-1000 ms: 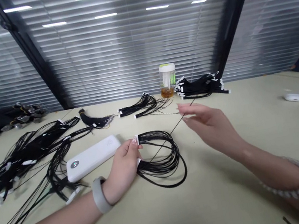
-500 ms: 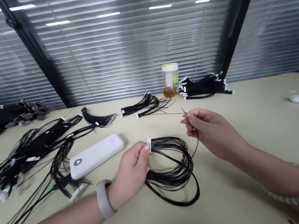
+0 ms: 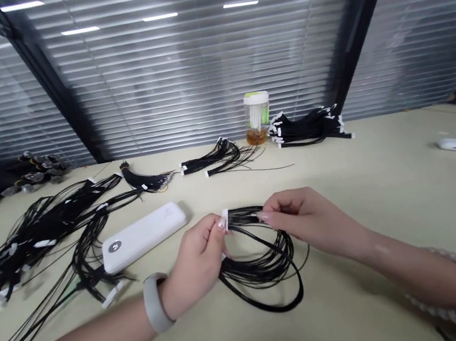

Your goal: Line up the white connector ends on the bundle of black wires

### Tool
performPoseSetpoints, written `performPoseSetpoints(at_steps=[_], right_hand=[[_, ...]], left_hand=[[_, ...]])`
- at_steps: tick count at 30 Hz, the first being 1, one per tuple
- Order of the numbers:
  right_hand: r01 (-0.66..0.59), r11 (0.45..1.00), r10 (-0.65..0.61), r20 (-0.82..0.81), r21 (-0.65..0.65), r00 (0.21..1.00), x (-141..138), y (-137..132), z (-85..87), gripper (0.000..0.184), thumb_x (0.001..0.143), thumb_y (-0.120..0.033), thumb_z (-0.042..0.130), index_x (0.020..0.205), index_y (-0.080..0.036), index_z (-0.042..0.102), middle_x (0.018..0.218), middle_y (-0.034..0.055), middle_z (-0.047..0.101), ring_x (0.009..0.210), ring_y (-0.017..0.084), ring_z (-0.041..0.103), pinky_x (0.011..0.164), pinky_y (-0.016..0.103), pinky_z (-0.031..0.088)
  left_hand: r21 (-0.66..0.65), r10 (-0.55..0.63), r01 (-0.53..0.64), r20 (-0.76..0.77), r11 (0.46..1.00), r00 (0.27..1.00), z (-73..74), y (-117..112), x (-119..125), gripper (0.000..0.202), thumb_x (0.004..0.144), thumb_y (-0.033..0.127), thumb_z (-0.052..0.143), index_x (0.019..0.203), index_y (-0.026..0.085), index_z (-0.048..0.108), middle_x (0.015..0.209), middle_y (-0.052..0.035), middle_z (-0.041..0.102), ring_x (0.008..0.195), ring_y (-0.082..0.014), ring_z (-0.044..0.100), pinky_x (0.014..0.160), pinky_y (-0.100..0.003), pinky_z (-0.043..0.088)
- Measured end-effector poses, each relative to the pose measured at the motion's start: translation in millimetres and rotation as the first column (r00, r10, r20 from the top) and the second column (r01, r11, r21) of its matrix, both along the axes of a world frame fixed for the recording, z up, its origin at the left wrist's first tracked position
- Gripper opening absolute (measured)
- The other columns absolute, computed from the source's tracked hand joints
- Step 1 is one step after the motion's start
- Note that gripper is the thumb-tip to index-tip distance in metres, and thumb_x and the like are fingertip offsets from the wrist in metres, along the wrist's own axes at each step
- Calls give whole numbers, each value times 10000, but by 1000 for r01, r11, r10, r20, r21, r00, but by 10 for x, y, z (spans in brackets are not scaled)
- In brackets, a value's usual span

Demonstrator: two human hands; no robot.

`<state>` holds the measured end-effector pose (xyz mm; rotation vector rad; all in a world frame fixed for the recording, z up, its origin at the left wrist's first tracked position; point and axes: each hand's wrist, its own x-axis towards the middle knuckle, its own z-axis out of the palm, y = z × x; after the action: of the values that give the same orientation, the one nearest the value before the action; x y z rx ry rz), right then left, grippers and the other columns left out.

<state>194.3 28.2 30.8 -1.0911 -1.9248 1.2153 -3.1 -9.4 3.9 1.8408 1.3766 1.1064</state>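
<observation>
My left hand [image 3: 201,254] pinches a white connector [image 3: 226,218] at the end of a coiled bundle of thin black wires [image 3: 272,271]. The bundle loops to the right and comes back under the left fingers, just above the table. My right hand [image 3: 306,215] is closed in a pinch at the upper strands, a little right of the connector. A thin black wire runs from its fingers and curves down beside the coil; the wire's tip shows small at the fingertips.
A white power bank [image 3: 145,236] lies left of my hands, near heaps of black wire harnesses [image 3: 55,218]. Behind are more wires [image 3: 225,153], a lidded jar [image 3: 257,118] and a harness stack [image 3: 308,127]. A small white case [image 3: 453,144] lies at right.
My right hand has moved down and left with the wire, from above the coil to its upper strands near the connector. My left hand keeps its hold.
</observation>
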Motion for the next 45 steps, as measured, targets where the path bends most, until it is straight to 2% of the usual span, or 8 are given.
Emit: performPoseSetpoints(at_steps=[4, 7, 12, 18, 24, 31, 36, 45], right_hand=[[-29, 987, 11, 106, 161, 994, -33, -52, -57, 228, 828, -290, 467, 648, -164, 529, 597, -22, 481, 563, 93, 403, 522, 229, 315], [-19, 973, -13, 135, 231, 991, -80, -75, -114, 238, 833, -282, 453, 635, -169, 519, 611, -10, 517, 575, 103, 436, 522, 233, 320], [-8, 951, -39, 146, 309, 989, -140, -125, -165, 303, 836, -303, 461, 564, -171, 447, 533, -30, 449, 519, 88, 387, 488, 230, 282], [3, 954, -50, 152, 299, 987, -154, -141, -172, 328, 838, -310, 453, 546, -170, 401, 525, -36, 412, 512, 83, 358, 487, 227, 271], [-40, 950, 1, 125, 310, 992, -150, -134, -171, 296, 841, -287, 456, 570, -167, 455, 550, -27, 469, 531, 86, 401, 505, 220, 296], [-7, 941, -39, 128, 339, 991, -157, -123, -187, 281, 842, -290, 464, 587, -173, 463, 545, -36, 467, 525, 84, 395, 502, 216, 297], [-32, 928, -34, 170, 372, 985, -157, -111, -211, 272, 833, -262, 466, 578, -170, 462, 537, -36, 478, 516, 80, 392, 503, 219, 288], [-13, 955, -35, 156, 297, 987, -157, -116, -197, 296, 837, -316, 462, 580, -169, 462, 534, -36, 451, 512, 80, 372, 488, 211, 288]], left_hand=[[18, -9, 9, -14, 1000, 1000, 9, -11, 11, 351, 907, 324, 346, 609, 169, 450, 571, 31, 455, 550, -104, 433, 558, -221, 349], [3, -45, 45, -16, 999, 999, 4, -17, 26, 350, 903, 324, 348, 606, 170, 450, 577, 29, 458, 558, -106, 440, 559, -222, 355], [-32, -85, 84, -30, 996, 996, 9, -31, 54, 333, 893, 314, 367, 608, 167, 455, 566, 27, 472, 549, -105, 449, 550, -217, 359], [-22, -107, 107, -23, 994, 994, 8, -40, 60, 327, 898, 303, 366, 613, 166, 449, 565, 30, 469, 546, -98, 440, 547, -210, 353], [-26, -116, 116, -8, 993, 993, 12, -47, 54, 323, 898, 309, 365, 621, 167, 450, 569, 31, 467, 551, -101, 447, 552, -216, 358], [-47, -122, 122, 6, 991, 993, 36, -44, 68, 316, 888, 304, 375, 615, 167, 455, 568, 26, 479, 549, -104, 456, 549, -219, 366], [-76, -125, 126, 13, 989, 992, 20, -38, 62, 318, 885, 319, 371, 620, 167, 458, 577, 19, 487, 558, -111, 461, 555, -225, 377], [-101, -127, 127, 13, 987, 992, 18, -31, 76, 336, 884, 330, 366, 603, 166, 450, 553, 24, 467, 533, -108, 443, 535, -220, 363]])
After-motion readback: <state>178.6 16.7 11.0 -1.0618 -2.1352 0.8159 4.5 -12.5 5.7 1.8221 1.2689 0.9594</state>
